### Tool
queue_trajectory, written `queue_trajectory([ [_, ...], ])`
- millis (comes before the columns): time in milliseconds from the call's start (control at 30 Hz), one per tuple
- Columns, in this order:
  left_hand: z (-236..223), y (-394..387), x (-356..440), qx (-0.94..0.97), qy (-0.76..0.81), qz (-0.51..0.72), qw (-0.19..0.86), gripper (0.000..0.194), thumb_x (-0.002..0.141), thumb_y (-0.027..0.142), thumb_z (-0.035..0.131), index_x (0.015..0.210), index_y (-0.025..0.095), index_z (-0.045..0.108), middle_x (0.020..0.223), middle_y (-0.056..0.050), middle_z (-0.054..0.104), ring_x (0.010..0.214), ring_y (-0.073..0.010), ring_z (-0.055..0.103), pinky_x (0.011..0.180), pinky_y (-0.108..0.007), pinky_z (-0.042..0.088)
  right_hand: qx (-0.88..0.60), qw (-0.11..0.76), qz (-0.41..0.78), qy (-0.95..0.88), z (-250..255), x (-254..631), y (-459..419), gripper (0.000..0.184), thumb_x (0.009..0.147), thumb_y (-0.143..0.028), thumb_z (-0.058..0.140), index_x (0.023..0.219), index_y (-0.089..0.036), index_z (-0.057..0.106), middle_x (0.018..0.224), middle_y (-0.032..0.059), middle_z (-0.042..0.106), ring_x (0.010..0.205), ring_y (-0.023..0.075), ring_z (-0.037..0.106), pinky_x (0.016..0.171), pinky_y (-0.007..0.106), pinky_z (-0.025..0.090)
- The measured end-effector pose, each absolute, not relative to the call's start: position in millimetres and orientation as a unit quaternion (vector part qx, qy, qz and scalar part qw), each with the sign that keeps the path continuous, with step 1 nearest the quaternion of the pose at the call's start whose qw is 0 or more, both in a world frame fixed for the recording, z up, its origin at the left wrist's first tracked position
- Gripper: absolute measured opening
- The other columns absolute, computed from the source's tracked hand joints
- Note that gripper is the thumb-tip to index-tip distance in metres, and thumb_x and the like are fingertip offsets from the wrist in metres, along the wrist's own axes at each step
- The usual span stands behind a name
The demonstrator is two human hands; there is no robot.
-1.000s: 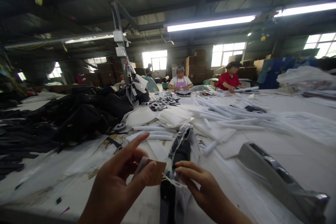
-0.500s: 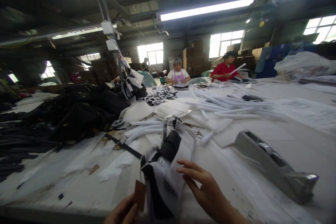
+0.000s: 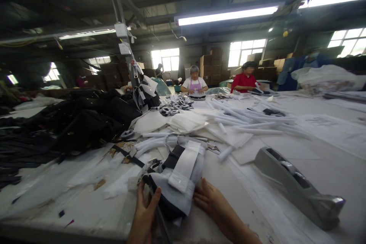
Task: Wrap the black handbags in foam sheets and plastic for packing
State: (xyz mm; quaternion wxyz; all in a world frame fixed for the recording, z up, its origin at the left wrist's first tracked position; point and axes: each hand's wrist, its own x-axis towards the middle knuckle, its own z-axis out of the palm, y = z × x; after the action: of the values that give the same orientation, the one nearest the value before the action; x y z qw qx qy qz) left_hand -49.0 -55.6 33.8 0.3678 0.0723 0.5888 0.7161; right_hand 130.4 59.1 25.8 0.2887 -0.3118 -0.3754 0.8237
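A black bag (image 3: 168, 204) lies in front of me, partly covered by pale translucent wrapping. Across its top rests a white strip (image 3: 185, 167), with a black rolled part beside it. My left hand (image 3: 145, 206) is closed on the bag's near left edge, thumb on one side and fingers on the other. A dark strap hangs down by that hand. At the bag's right edge is my right hand (image 3: 210, 198), thumb raised and fingers loosely bent against the wrapping; no firm grip shows.
A grey tape dispenser (image 3: 300, 188) stands at the right. Black bags (image 3: 94, 126) are heaped at the left. White tubes (image 3: 243, 118), flat sheets (image 3: 185, 120) and wrapped rings (image 3: 174, 105) cover the table beyond. Two people (image 3: 194, 83) (image 3: 246, 80) work at the far side.
The bag has tipped over to lie flatter, with its white strip now on top. My left hand has moved up onto its edge, and the brown piece by it is out of sight. My right hand has lowered.
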Motion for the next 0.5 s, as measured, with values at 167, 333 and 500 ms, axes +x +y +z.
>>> queue_trajectory([
  [167, 34.4, -44.7, -39.7, 0.098, 0.585, 0.720, 0.360, 0.087, 0.079, 0.039, 0.080, 0.150, 0.033, 0.031, 0.135, -0.009, 0.062, 0.124, -0.0254, 0.061, 0.104, -0.036, 0.049, -0.302, 0.260, 0.854, -0.334, 44.7, 120.3, 68.1, 0.070, 0.083, -0.066, 0.064, 0.129, -0.013, 0.060, 0.125, 0.0149, 0.068, 0.117, 0.0244, 0.064, 0.106, 0.036, 0.044],
  [333, 33.6, -43.0, -41.2, 0.126, 0.590, 0.711, 0.361, 0.067, 0.073, 0.042, 0.082, 0.131, 0.020, 0.055, 0.114, -0.010, 0.072, 0.112, -0.0304, 0.068, 0.101, -0.042, 0.052, -0.306, 0.247, 0.868, -0.303, 48.7, 112.0, 69.2, 0.064, 0.085, -0.068, 0.061, 0.118, -0.014, 0.067, 0.116, 0.0134, 0.071, 0.107, 0.0235, 0.068, 0.098, 0.033, 0.051],
  [500, 23.5, -50.2, -46.0, 0.160, 0.654, 0.673, 0.307, 0.068, 0.066, 0.047, 0.085, 0.123, 0.019, 0.059, 0.115, -0.011, 0.071, 0.122, -0.0347, 0.062, 0.101, -0.043, 0.052, -0.261, 0.289, 0.874, -0.289, 47.8, 105.8, 67.3, 0.069, 0.084, -0.072, 0.057, 0.114, -0.011, 0.070, 0.110, 0.0142, 0.073, 0.108, 0.0271, 0.067, 0.096, 0.037, 0.052],
])
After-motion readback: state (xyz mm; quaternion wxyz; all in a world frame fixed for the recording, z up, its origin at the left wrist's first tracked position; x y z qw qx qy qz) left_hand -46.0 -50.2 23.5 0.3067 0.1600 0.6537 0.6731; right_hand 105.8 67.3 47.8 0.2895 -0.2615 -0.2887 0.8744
